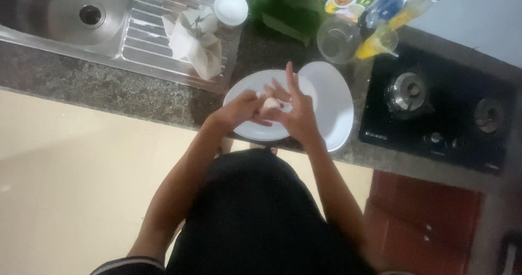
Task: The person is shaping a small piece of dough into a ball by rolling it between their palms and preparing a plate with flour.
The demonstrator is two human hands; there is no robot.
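Both my hands meet over a white plate (247, 87) on the dark stone counter. Between them is a small pale round thing (269, 105), perhaps a peeled bulb or an egg; I cannot tell which. My left hand (242, 111) pinches it from the left with closed fingers. My right hand (296, 109) holds it from the right with thumb and lower fingers, the index finger stretched upward. A second white plate (331, 104) lies partly under the first, to its right.
A steel sink (60, 14) with a ribbed drainboard, a crumpled white cloth (193, 41) and a white lid (230, 7) sit at the upper left. Green leaves (283, 8), a glass bowl (338, 38), bottles and a packet stand behind. A black gas hob (440, 106) is at the right.
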